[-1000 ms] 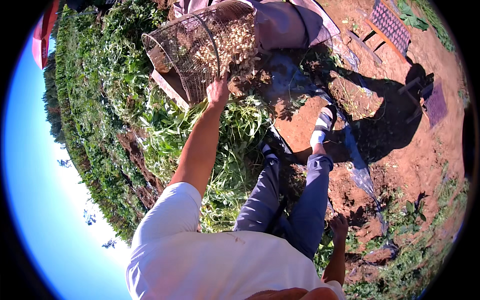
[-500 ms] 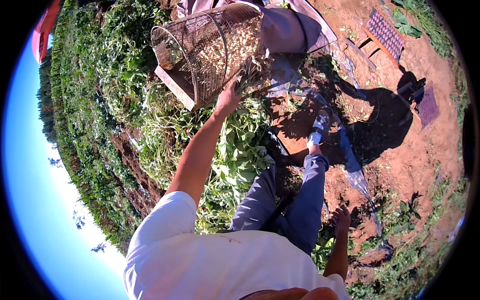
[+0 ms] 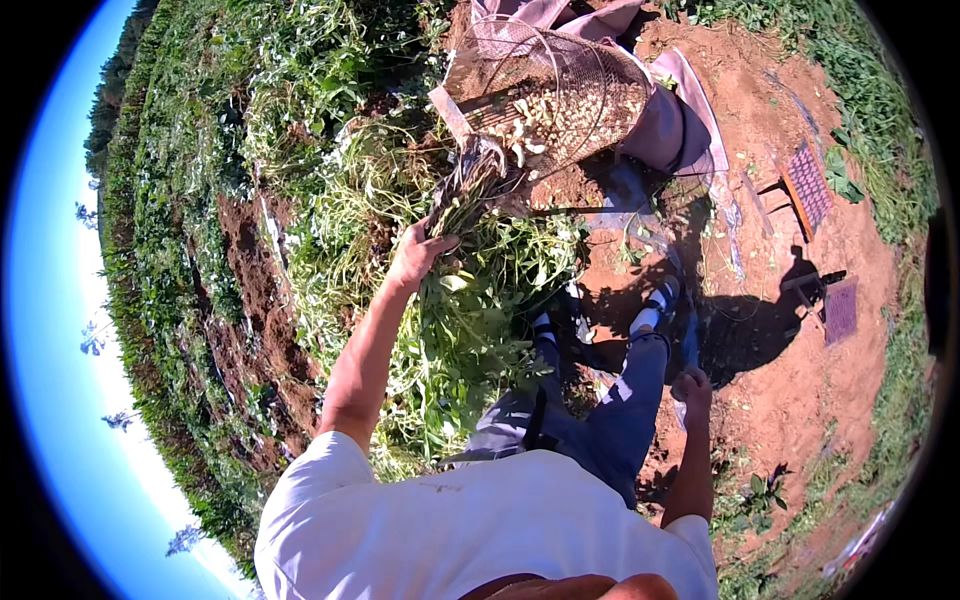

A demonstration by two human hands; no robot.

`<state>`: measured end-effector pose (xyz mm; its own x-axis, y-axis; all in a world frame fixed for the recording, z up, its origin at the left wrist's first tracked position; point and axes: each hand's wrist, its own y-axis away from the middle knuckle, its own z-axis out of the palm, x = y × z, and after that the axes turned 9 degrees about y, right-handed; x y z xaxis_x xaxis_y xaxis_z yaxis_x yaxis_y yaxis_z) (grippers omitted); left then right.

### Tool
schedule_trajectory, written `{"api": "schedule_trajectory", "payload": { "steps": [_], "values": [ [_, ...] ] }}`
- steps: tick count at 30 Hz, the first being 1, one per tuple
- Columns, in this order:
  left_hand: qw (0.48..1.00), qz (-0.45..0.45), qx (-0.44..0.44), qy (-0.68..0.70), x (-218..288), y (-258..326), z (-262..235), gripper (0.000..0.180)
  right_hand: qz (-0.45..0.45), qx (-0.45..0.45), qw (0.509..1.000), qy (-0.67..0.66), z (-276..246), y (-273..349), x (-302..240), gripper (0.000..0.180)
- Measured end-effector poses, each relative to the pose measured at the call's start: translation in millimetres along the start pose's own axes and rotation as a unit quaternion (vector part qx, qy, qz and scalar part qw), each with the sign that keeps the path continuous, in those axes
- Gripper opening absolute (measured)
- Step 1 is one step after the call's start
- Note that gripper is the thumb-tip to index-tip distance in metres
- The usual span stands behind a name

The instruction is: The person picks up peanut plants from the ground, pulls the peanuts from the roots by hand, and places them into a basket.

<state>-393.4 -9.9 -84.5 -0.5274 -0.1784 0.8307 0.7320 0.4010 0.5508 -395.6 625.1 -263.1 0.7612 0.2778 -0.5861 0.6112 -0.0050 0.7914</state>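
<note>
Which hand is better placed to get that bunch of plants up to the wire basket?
The left. The left hand already grips the plant bunch by its stems, with its roots right at the rim of the wire basket. The right hand hangs low beside the leg, far from both.

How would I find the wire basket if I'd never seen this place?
Start at the patch of bare red soil beside the green plant rows. At its top edge, next to a purple-grey cloth, lies the wire basket. It is the only see-through mesh thing, tipped on its side, with pale pods inside.
</note>
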Motion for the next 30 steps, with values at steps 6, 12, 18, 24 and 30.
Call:
{"api": "schedule_trajectory", "payload": {
  "steps": [6,12,18,24,30],
  "values": [
    [0.863,0.352,0.333,0.145,133,83,-94,0.017,0.022,0.019,0.999,0.024,13,31,-7,0.033],
    [0.691,0.619,0.358,0.11,212,29,-120,0.016,0.066,0.065,0.995,0.036,3,82,31,0.038],
    [0.66,0.108,-0.049,-0.742,16,-119,-82,0.031,0.108,0.062,0.992,0.002,25,142,81,0.041],
    [0.77,0.119,0.07,-0.622,-83,-150,-90,0.032,0.121,0.111,0.985,-0.056,38,204,113,0.036],
    [0.818,0.186,0.174,-0.516,20,-127,-93,0.036,0.17,0.111,0.979,-0.03,41,200,137,0.039]
  ]
}}
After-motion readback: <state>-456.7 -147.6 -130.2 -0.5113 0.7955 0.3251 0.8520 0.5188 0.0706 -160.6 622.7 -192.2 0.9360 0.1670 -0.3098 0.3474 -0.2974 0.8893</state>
